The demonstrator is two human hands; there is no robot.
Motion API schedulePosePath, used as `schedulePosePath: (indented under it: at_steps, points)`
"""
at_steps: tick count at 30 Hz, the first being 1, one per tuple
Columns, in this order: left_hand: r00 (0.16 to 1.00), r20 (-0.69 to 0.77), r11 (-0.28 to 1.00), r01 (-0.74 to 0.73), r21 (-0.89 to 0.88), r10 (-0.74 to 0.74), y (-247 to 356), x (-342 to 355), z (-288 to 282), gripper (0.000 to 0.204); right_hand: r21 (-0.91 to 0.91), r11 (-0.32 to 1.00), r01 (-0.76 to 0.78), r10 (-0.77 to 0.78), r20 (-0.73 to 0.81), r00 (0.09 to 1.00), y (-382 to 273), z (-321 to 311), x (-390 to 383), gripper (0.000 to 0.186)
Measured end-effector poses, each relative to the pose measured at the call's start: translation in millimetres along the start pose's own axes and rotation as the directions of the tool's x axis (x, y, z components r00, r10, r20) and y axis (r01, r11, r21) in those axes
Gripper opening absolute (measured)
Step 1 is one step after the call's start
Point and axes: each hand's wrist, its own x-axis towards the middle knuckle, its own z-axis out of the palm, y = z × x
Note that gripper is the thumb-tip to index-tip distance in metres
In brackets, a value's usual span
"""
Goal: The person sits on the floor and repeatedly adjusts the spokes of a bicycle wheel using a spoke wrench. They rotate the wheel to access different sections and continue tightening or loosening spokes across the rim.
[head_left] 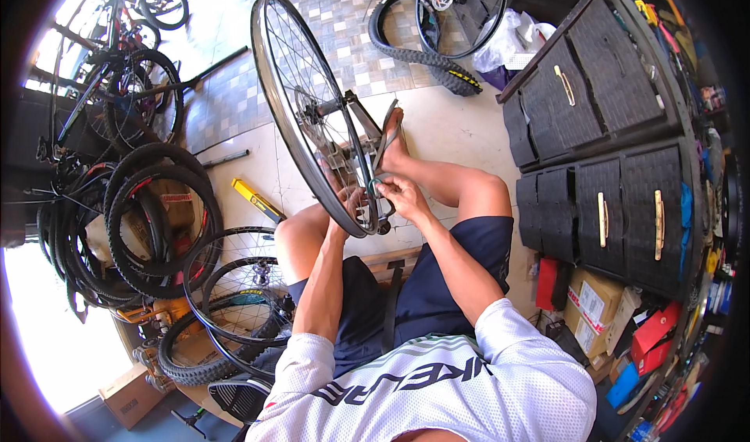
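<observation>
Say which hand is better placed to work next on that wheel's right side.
Probably the right hand: it is in plain view at the right side of the bicycle wheel, which partly hides the left hand.

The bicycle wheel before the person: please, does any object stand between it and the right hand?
Nothing visible stands between them: the right hand is at the near end of the bicycle wheel, with the left hand close beside it.

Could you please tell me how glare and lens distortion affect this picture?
In the head view, glare burns the lower-left edge white, the black drawer cabinet bows toward the right rim, dark vignetting fills the corners, and the bicycle wheel looks fairly sharp.
</observation>
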Motion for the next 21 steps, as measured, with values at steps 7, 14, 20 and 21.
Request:
schedulePosePath:
  at_steps: [7,14,20,21]
  points:
    - [0.997,-0.066,0.996,-0.033,0.088,0.039,15.0,-19.1,11.1,0.035,-0.229,0.973,-0.032,0.046,0.056,0.997,28.2,1.4,-1.2,0.033]
    - [0.995,-0.079,0.998,-0.061,0.011,0.061,-4.4,-11.7,-5.3,0.035,-0.208,0.978,0.005,0.032,0.174,0.984,29.9,17.3,0.1,0.032]
    - [0.986,-0.107,0.989,-0.12,0.083,0.128,-2.1,-7.3,-2.8,0.037,-0.15,0.988,0.039,-0.001,0.247,0.969,15.0,14.2,-0.2,0.025]
    - [0.98,-0.112,0.98,-0.149,0.132,0.164,0.0,-8.5,-1.5,0.038,-0.146,0.989,0.027,0.006,0.222,0.975,11.5,13.1,-3.1,0.027]
